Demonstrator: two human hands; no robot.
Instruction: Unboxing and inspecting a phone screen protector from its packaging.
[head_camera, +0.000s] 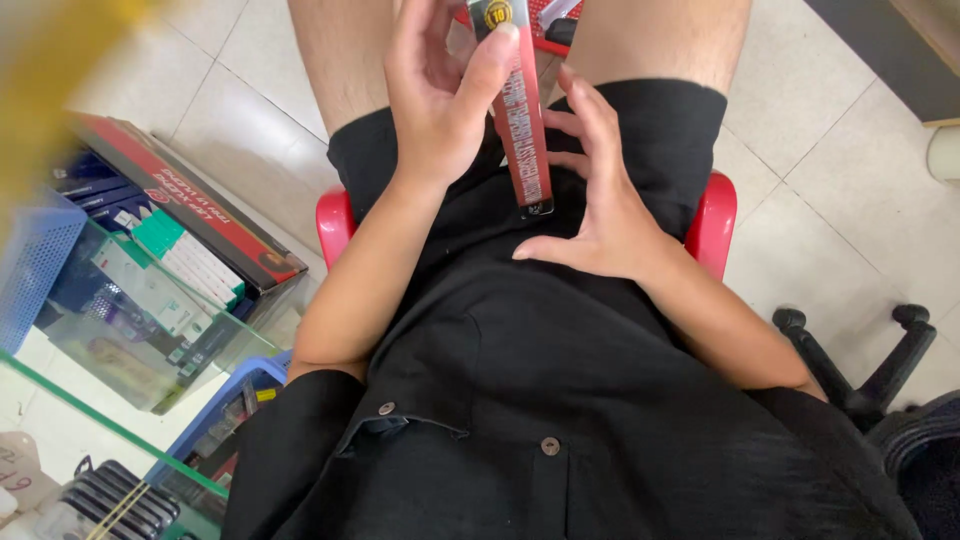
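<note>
step: we judge it as handling or inspecting a long red packet (521, 120) over the lap, nothing opened yet
left hand (440, 100): curled around the packet's upper part, thumb across its face, firm hold
right hand (600, 195): open, fingers spread, touching the packet's lower edge from the side (not gripping it)
packet position: upright-ish, between both hands, above the black shorts (660, 130)
next move: we think it calls for the right hand closing on the lower end to steady it
surroundings: red stool (712, 225) under us, glass cabinet (150, 330) with boxes to our left, office-chair base (860, 360) to our right
obstruction: none near the hands; the cabinet stands just beside the left elbow
</note>
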